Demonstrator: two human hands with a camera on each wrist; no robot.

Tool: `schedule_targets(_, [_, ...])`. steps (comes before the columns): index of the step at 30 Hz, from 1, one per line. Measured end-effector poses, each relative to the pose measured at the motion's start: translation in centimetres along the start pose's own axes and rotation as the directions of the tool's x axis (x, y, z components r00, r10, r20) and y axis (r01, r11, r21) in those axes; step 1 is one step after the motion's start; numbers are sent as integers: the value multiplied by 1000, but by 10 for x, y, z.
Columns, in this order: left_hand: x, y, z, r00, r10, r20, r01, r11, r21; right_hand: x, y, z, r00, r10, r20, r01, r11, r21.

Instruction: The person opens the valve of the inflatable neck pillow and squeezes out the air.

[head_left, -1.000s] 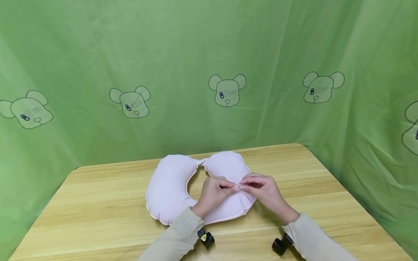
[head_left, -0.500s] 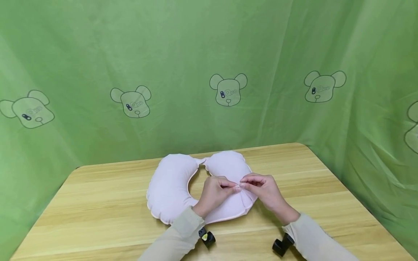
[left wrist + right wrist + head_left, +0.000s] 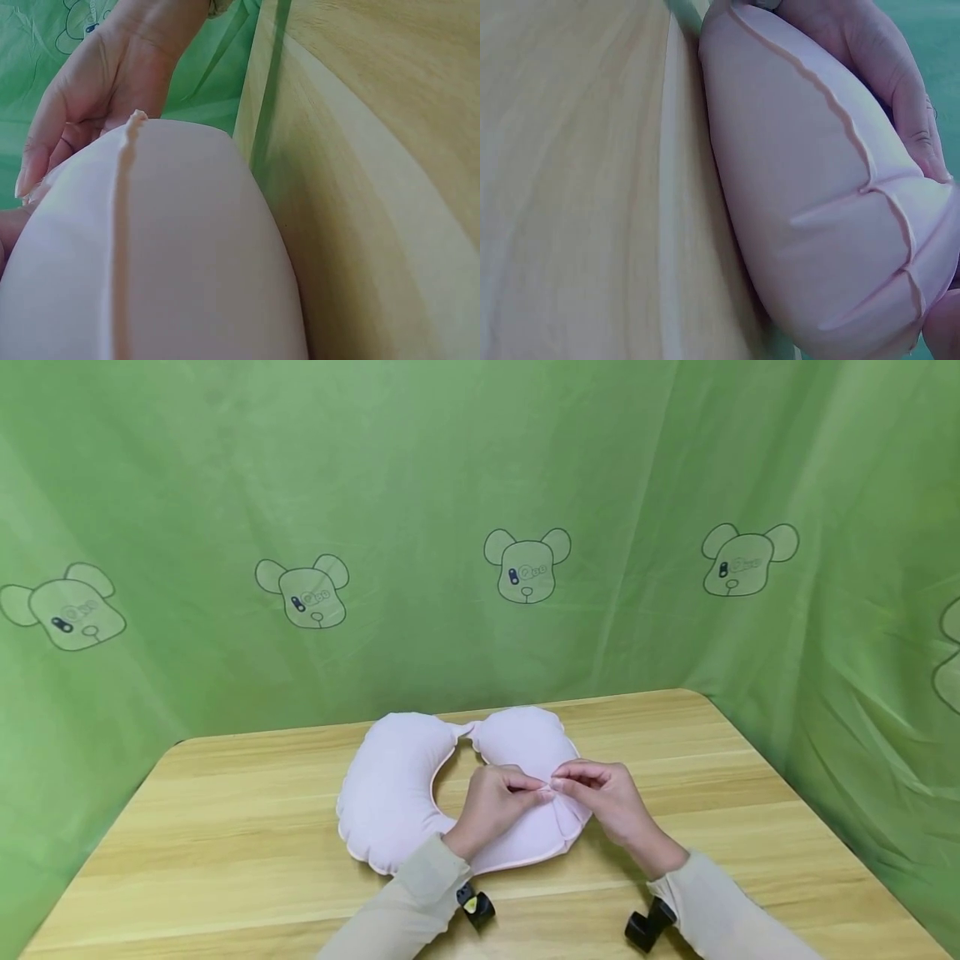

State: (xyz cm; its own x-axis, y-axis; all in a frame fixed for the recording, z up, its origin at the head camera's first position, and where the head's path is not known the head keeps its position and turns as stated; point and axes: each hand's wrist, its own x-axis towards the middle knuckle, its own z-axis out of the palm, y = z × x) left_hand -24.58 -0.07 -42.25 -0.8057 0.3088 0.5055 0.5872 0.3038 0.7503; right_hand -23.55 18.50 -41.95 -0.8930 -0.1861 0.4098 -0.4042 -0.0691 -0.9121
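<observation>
Pillow: lying on the table, open ends pointing away.
Left hand: pinching its near-right inner edge.
Right hand: pinching there too, fingertips meeting.

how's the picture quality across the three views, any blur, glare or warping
Head view: even soft light, sharp, no glare; the hands cast only faint shadows on the pink pillow, and the table edges bow slightly. Left wrist view: the pillow fills the frame so close that it looks soft, and the table stands tilted. Right wrist view: hazy, washed out, wood grain smeared.
</observation>
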Motion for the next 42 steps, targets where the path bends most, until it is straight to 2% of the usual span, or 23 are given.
schedule_targets(4, [-2,0,2,999,-18,27,18,1000,7,3,-7,-4,990,41,-137,-40,999,4])
schedule_targets(6, [-2,-1,3,999,-20,37,20,1000,8,5,-9,-7,987,25,-161,-33,998,-50])
schedule_targets(8, [-2,-2,4,999,-18,36,18,1000,7,6,-8,-9,993,12,-116,-25,994,-109])
schedule_targets(12, [0,-1,3,999,-24,29,24,1000,5,6,-2,-12,1000,21,16,-19,991,-133])
schedule_targets(17, [0,3,0,999,-51,14,51,999,-7,5,-1,-18,998,6,65,6,984,-176])
schedule_targets(26, [-2,0,2,998,-53,28,53,998,-21,-3,4,-24,980,12,197,58,937,-343])
schedule_targets(31, [-2,-1,3,998,-58,18,58,998,-19,-5,6,-22,984,59,167,17,906,-423])
schedule_targets(35, [-3,-2,4,998,-65,11,65,997,-29,-6,7,-19,989,62,136,3,902,-431])
schedule_targets(42, [-3,-2,4,997,-72,15,73,996,-51,-8,14,-14,997,4,71,25,915,-403])
